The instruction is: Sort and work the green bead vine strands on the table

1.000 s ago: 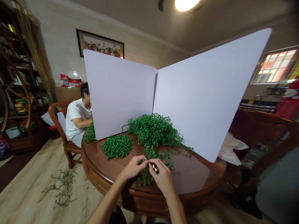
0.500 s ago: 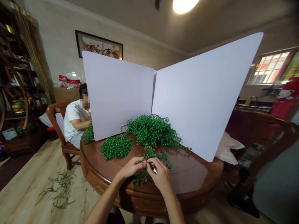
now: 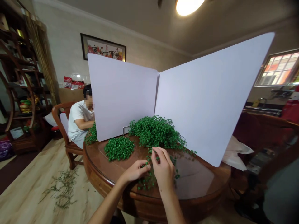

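My left hand (image 3: 137,170) is closed around a green sprig (image 3: 146,165) with small round bits on it, above the near part of the round table (image 3: 198,182). My right hand (image 3: 164,166) is further forward and raised, its thumb and fingertips pinched together; whatever is between them is too small to make out. Loose green sprigs (image 3: 147,183) lie under and around both hands. Beyond my right hand rises a large heap of leafy-looking green sprigs (image 3: 154,132). A smaller, denser pile of round green bits (image 3: 119,148) sits to the left.
Two white upright panels (image 3: 123,99) meet in a corner behind the heap, with a metal stand (image 3: 124,131) at the base. A person (image 3: 80,119) sits at the left behind one panel. Bare stems (image 3: 62,189) litter the floor beside a wooden chair (image 3: 70,152).
My right hand has moved away from my left, forward and up toward the large heap. My left hand stays closed near the same spot. The whole view has shifted slightly.
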`<state>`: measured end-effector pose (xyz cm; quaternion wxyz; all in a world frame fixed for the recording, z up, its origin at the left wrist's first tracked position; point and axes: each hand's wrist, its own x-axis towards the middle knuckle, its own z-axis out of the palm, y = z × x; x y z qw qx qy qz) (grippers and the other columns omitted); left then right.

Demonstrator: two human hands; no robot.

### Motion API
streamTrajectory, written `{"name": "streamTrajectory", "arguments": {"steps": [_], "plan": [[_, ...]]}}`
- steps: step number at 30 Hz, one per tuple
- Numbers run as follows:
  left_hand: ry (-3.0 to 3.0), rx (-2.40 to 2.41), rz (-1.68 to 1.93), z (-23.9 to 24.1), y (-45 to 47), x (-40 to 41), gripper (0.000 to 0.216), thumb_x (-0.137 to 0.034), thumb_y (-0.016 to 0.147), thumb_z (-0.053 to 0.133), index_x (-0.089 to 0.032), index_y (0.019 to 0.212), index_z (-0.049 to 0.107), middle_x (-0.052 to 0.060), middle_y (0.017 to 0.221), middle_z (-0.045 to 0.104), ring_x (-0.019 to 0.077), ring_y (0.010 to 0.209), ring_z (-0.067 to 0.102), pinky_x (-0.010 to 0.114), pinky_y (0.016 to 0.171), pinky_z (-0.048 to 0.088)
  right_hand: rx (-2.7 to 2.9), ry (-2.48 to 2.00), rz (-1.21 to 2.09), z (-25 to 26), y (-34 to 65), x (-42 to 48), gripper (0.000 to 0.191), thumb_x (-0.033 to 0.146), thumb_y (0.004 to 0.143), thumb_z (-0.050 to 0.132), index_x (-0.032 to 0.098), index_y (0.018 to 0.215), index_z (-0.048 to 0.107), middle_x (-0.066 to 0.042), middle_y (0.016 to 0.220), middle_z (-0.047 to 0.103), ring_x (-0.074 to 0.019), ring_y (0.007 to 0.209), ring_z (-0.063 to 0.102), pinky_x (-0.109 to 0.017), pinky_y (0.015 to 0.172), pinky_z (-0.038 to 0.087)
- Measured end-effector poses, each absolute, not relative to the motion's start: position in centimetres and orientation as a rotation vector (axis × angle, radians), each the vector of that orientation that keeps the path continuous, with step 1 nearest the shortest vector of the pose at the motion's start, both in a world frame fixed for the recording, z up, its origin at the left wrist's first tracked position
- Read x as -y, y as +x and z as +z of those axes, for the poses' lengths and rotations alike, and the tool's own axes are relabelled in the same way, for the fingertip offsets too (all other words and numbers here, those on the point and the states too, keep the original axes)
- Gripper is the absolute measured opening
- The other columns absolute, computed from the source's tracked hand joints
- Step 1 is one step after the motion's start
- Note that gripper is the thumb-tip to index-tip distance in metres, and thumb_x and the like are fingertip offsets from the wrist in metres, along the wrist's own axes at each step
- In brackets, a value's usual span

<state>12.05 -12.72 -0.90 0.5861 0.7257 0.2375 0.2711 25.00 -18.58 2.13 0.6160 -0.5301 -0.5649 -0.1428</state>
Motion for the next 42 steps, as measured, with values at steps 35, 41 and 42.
{"name": "streamTrajectory", "arguments": {"steps": [35, 41, 42], "plan": [[1.697, -0.612, 0.723, -1.5, 12.0, 12.1, 0.042, -0.052, 0.083, 0.056, -0.012, 0.091, 0.066, -0.004, 0.054, 0.048, 0.0103, 0.050, 0.040, 0.023, 0.052, 0.034, 2.193, -1.437, 0.123, 3.9, 28.8, 17.9, 0.018, 0.022, 0.089, 0.048, 0.024, 0.086, 0.066, -0.002, 0.087, 0.066, -0.0167, 0.075, 0.061, -0.024, 0.066, 0.042], [1.647, -0.593, 0.706, -1.6, 11.8, 12.0, 0.035, -0.048, 0.085, 0.053, -0.014, 0.077, 0.058, -0.004, 0.055, 0.052, 0.0081, 0.041, 0.041, 0.021, 0.044, 0.030, 2.118, -1.462, -0.013, 2.8, 29.2, 18.0, 0.016, 0.022, 0.089, 0.046, 0.024, 0.080, 0.059, 0.001, 0.078, 0.061, -0.0144, 0.065, 0.057, -0.023, 0.060, 0.039], [1.640, -0.584, 0.698, -1.7, 11.9, 11.9, 0.036, -0.049, 0.086, 0.052, -0.014, 0.075, 0.056, -0.003, 0.057, 0.054, 0.0078, 0.039, 0.041, 0.021, 0.042, 0.030, 2.094, -1.467, 0.010, 2.6, 29.3, 18.0, 0.015, 0.022, 0.089, 0.046, 0.024, 0.081, 0.059, 0.001, 0.078, 0.061, -0.0145, 0.065, 0.057, -0.023, 0.061, 0.040]]}}
